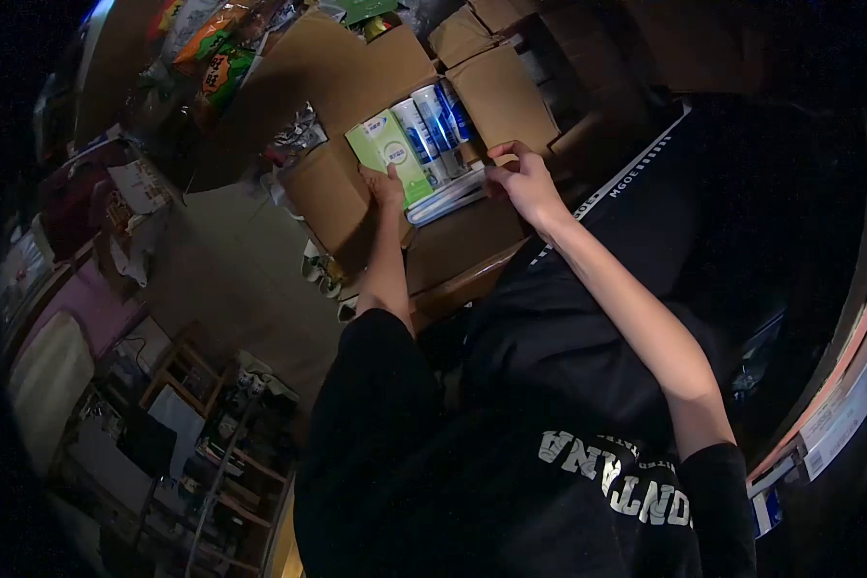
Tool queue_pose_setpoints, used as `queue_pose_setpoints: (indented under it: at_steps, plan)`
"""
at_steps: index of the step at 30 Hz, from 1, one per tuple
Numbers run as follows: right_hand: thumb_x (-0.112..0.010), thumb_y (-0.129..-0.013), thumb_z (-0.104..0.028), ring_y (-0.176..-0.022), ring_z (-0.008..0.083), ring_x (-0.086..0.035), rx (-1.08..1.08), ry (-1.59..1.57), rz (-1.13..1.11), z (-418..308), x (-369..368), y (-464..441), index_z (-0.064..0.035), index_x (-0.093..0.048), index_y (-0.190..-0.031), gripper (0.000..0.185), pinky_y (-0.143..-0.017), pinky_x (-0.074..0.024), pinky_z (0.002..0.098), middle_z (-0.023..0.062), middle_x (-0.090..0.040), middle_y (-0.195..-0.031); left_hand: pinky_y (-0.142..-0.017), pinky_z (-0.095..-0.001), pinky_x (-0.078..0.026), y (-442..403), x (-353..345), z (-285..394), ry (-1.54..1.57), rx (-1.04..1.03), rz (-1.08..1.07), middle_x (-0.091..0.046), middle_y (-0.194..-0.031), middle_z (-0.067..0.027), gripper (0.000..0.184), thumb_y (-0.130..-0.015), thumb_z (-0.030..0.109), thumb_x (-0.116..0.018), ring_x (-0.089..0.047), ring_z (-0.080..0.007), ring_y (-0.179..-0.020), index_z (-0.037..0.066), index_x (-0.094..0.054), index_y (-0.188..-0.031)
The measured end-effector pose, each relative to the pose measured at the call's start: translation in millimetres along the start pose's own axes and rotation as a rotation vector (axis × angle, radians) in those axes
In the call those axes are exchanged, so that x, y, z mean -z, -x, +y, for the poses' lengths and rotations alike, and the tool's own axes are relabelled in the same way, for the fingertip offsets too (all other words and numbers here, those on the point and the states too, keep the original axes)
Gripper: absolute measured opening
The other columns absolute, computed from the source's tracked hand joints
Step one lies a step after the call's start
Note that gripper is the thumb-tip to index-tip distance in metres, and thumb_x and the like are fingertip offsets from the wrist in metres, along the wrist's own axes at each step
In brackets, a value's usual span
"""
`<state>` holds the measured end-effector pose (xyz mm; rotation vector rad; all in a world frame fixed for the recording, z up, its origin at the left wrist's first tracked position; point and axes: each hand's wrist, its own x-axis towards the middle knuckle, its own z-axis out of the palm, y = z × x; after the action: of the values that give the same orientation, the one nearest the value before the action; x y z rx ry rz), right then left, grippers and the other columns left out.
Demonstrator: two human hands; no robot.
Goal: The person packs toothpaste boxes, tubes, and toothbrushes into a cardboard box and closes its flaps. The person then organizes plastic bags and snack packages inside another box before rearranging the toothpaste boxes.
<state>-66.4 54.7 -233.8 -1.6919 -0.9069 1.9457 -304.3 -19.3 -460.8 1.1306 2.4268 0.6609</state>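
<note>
An open cardboard carton (332, 197) stands before me with its flaps spread. Inside it, a light green box (392, 154) is at the left, beside several blue-and-white cylindrical cans (424, 135). Flat white packs (445, 197) lie along the near side. My left hand (383, 186) grips the near left edge of the green box, thumb over its face. Over the carton's right side is my right hand (522, 183), fingers bent and apart, close to the ends of the white packs. Nothing shows clearly in it, and its lower fingers are in shadow.
Colourful snack bags (223, 72) lie beyond the carton at the upper left. More cardboard boxes (462, 39) stand behind it. A wooden rack with clutter (231, 472) is at the lower left, and a dark surface with white lettering (636, 173) at the right.
</note>
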Motion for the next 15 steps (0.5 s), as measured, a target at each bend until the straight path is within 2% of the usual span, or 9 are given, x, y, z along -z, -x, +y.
queue_pose_setpoints:
  at_steps: [1,2,4,6,7,9,10,12,15]
  plan:
    - [-0.055,-0.072,-0.006,-0.062,0.0176,-0.056,-0.001,-0.001,-0.004,1,-1,0,-0.0021,-0.048,-0.091,0.020,-0.059,-0.0426,0.0284,0.0101,-0.057,-0.069,-0.085,-0.0400,-0.035,-4,-3,-2,-0.004,0.002,0.003,-0.041,-0.108,-0.0267,0.054,-0.072,0.016,-0.063,-0.043,-0.0350,-0.103,-0.007,-0.032,-0.109]
    - [-0.054,-0.072,-0.005,-0.062,0.0173,-0.056,-0.002,-0.002,-0.013,1,-1,-1,-0.0020,-0.048,-0.091,0.020,-0.059,-0.0428,0.0282,0.0102,-0.057,-0.069,-0.088,-0.0396,-0.032,-8,-7,-3,0.086,0.190,-0.092,-0.036,-0.113,-0.0262,0.060,-0.072,0.012,-0.062,-0.039,-0.0351,-0.106,-0.007,-0.025,-0.116]
    - [-0.054,-0.072,-0.005,-0.062,0.0171,-0.056,0.003,-0.005,-0.022,2,-1,-2,-0.0020,-0.048,-0.091,0.020,-0.059,-0.0429,0.0280,0.0103,-0.057,-0.070,-0.091,-0.0392,-0.030,-5,1,14,0.177,0.372,-0.183,-0.032,-0.118,-0.0258,0.068,-0.072,0.008,-0.060,-0.035,-0.0352,-0.110,-0.007,-0.018,-0.122]
    - [-0.055,-0.071,-0.005,-0.064,0.0176,-0.056,0.024,0.016,-0.006,3,0,-3,-0.0014,-0.048,-0.090,0.020,-0.060,-0.0429,0.0281,0.0110,-0.057,-0.071,-0.092,-0.0372,-0.031,14,20,39,-0.110,0.181,-0.061,-0.032,-0.120,-0.0228,0.074,-0.069,0.003,-0.059,-0.035,-0.0342,-0.110,-0.005,-0.014,-0.127]
    - [-0.055,-0.071,-0.005,-0.064,0.0176,-0.056,0.028,0.012,0.006,2,2,-1,-0.0014,-0.048,-0.090,0.020,-0.060,-0.0429,0.0281,0.0110,-0.057,-0.071,-0.092,-0.0372,-0.031,25,31,56,-0.106,0.170,-0.068,-0.032,-0.120,-0.0228,0.074,-0.069,0.003,-0.059,-0.035,-0.0342,-0.110,-0.005,-0.014,-0.127]
    - [-0.054,-0.071,-0.005,-0.065,0.0186,-0.056,0.026,0.017,0.035,2,3,-1,-0.0010,-0.049,-0.089,0.019,-0.060,-0.0428,0.0278,0.0112,-0.057,-0.070,-0.093,-0.0356,-0.032,47,45,72,-0.499,-0.183,-0.100,-0.030,-0.125,-0.0190,0.073,-0.069,0.000,-0.056,-0.035,-0.0316,-0.112,-0.002,-0.015,-0.130]
    - [-0.054,-0.071,-0.005,-0.065,0.0186,-0.056,0.028,0.016,0.034,2,3,-1,-0.0010,-0.049,-0.089,0.019,-0.060,-0.0428,0.0278,0.0112,-0.057,-0.070,-0.093,-0.0352,-0.032,54,44,63,-0.518,-0.242,-0.134,-0.028,-0.128,-0.0158,0.071,-0.068,-0.003,-0.055,-0.035,-0.0301,-0.113,-0.001,-0.020,-0.129]
    - [-0.049,-0.078,-0.005,-0.060,0.0129,-0.052,0.042,0.112,0.011,2,3,-2,-0.0022,-0.045,-0.098,0.021,-0.057,-0.0409,0.0230,0.0068,-0.055,-0.068,-0.091,-0.0354,-0.034,57,46,55,-0.573,-0.233,-0.137,-0.030,-0.128,-0.0149,0.068,-0.069,-0.003,-0.054,-0.035,-0.0301,-0.113,0.000,-0.022,-0.129]
    - [-0.049,-0.077,-0.003,-0.058,0.0132,-0.052,0.090,0.020,-0.014,4,-1,-2,-0.0023,-0.046,-0.096,0.019,-0.054,-0.0410,0.0237,0.0067,-0.054,-0.067,-0.088,-0.0360,-0.036,52,47,35,-0.671,-0.194,-0.179,-0.035,-0.125,-0.0137,0.061,-0.070,0.001,-0.054,-0.037,-0.0298,-0.111,0.001,-0.029,-0.126]
